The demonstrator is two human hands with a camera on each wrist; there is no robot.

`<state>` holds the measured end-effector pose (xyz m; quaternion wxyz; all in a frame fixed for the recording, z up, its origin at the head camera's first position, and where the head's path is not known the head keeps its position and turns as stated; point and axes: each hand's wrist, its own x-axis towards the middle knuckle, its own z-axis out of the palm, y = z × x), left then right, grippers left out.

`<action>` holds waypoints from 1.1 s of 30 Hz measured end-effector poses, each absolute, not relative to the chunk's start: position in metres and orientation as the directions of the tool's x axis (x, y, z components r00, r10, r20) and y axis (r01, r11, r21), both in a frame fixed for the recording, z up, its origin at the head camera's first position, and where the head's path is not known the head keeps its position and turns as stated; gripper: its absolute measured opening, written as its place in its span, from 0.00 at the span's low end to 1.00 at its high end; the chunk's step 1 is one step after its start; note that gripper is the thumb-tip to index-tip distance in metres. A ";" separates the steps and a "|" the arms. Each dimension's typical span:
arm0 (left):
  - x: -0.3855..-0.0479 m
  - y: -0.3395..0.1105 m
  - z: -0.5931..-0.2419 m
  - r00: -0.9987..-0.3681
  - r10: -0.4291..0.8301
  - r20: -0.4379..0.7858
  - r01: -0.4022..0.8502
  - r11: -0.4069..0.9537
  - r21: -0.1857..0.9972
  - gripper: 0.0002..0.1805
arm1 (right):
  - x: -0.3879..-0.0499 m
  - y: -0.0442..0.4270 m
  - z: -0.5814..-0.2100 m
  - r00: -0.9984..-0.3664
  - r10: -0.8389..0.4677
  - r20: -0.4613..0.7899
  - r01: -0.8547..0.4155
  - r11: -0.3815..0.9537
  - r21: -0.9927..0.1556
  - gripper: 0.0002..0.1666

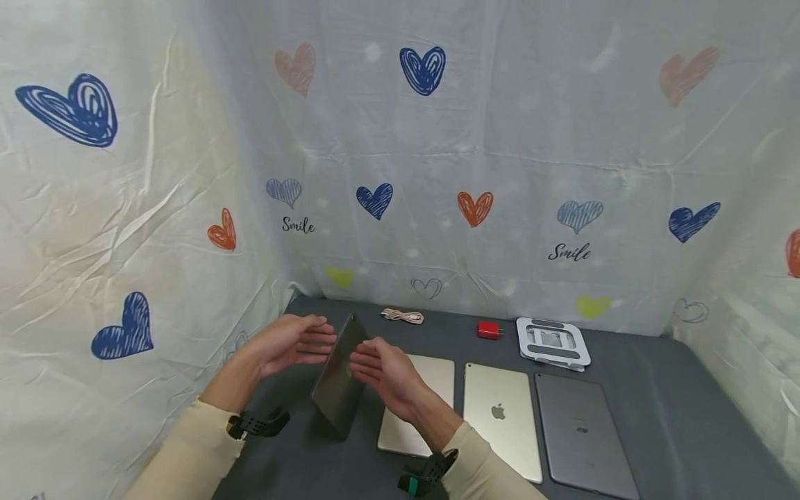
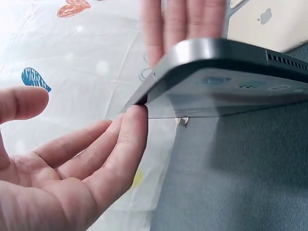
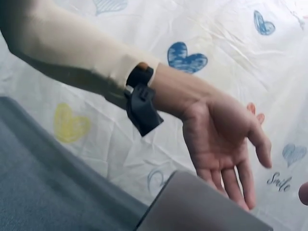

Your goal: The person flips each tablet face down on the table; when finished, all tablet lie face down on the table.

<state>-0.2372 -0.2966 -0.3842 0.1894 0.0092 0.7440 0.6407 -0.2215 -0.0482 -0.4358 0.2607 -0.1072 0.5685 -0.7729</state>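
Note:
A dark grey tablet [image 1: 337,392] stands on edge, tilted, between the two hands; whether its lower edge touches the table cannot be told. Its back, with a camera at the top corner, shows in the head view, while faint icons appear on its screen side in the left wrist view. My left hand [image 1: 294,345] has its fingers extended, the fingertips touching the tablet's edge [image 2: 197,50]. On the other side, my right hand [image 1: 392,378] holds its fingers straight against or close to the back. In the right wrist view the tablet [image 3: 192,207] covers some left fingertips.
Right of the hands lie two gold tablets, one partly under the right forearm [image 1: 431,375] and one beside it [image 1: 500,417], then a grey tablet [image 1: 581,430]. Farther back are a coiled cable [image 1: 403,317], a red charger plug [image 1: 489,330] and a folded silver stand [image 1: 553,343]. Curtains [image 1: 375,139] enclose the table.

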 end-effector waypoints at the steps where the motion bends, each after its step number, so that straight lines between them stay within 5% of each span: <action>1: -0.237 -0.298 -0.384 -0.929 0.251 -0.273 -0.231 0.185 0.955 0.32 | -0.223 -0.047 -0.439 -0.842 -0.520 -0.146 0.295 -0.216 -0.931 0.39; 17: -0.238 -0.328 -0.414 -0.912 0.132 -0.388 -0.348 0.251 0.903 0.33 | -0.225 -0.028 -0.484 -0.829 -0.477 -0.292 0.355 -0.046 -0.934 0.38; 33: -0.244 -0.324 -0.459 -0.904 0.073 -0.422 -0.394 0.246 0.886 0.33 | -0.217 -0.028 -0.483 -0.835 -0.445 -0.324 0.374 -0.026 -0.927 0.42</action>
